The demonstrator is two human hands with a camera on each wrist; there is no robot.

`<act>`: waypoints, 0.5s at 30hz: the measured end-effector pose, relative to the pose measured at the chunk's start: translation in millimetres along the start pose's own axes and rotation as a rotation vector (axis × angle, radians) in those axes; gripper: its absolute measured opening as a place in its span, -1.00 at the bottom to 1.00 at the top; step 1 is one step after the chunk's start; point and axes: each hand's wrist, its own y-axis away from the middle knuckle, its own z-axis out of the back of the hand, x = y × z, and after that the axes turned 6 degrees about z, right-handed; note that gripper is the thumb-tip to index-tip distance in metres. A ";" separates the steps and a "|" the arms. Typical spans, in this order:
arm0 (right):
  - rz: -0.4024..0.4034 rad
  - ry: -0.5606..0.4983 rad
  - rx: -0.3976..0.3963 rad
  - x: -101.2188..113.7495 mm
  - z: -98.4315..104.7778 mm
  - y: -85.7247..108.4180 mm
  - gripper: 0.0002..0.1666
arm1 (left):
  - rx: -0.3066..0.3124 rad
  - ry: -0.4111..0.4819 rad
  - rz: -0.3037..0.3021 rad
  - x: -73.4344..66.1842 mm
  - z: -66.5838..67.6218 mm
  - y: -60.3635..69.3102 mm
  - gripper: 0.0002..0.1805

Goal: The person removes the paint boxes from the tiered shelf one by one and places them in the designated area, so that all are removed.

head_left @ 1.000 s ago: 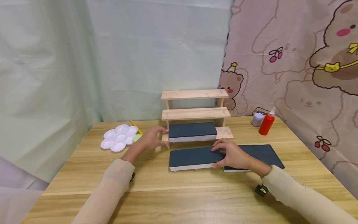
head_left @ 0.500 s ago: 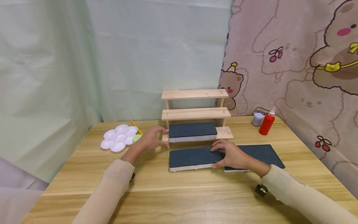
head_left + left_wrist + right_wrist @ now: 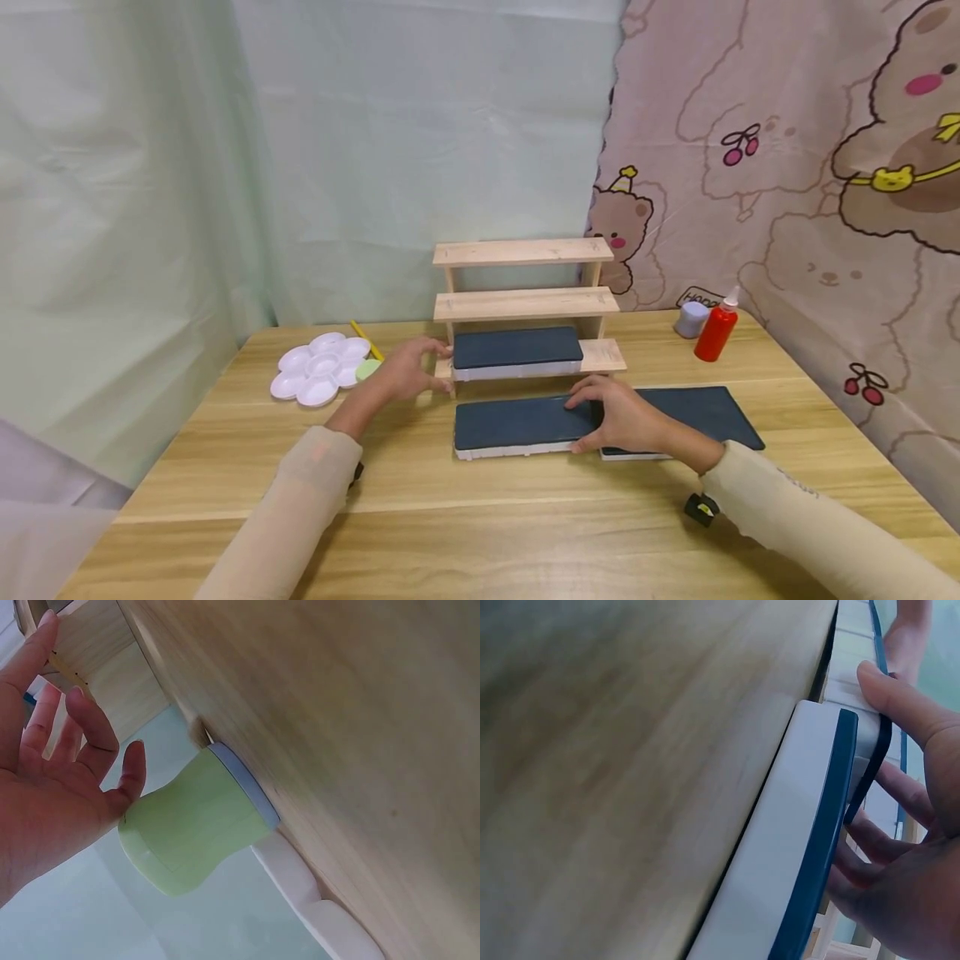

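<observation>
A wooden three-tier shelf (image 3: pixel 525 305) stands at the back of the table. On its lowest tier sits a long white box with a dark blue lid (image 3: pixel 517 347). My left hand (image 3: pixel 406 369) is at the left end of that tier, its fingertips touching or very near the board. In the left wrist view its fingers are loosely bent. A second white box with a dark blue lid (image 3: pixel 517 422) lies on the table before the shelf. My right hand (image 3: pixel 626 414) grips its right end, thumb at the front side and fingers over the lid and far side.
Another dark-lidded box (image 3: pixel 697 417) lies to the right, partly behind my right hand. A white flower-shaped palette (image 3: pixel 318 367), a yellow stick (image 3: pixel 366 340) and a green container (image 3: pixel 195 817) are at left. A red bottle (image 3: pixel 716 332) and a lilac container (image 3: pixel 691 319) stand at back right.
</observation>
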 end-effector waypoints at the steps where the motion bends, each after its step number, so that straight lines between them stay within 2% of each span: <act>1: -0.003 0.001 0.004 0.1 0.1 0.1 -0.33 | 0.000 0.001 -0.001 0.0 0.0 0.1 -0.42; 15: -0.005 0.032 0.028 -1.4 1.2 1.6 -0.35 | -0.003 0.007 -0.002 1.5 -1.3 -2.2 -0.44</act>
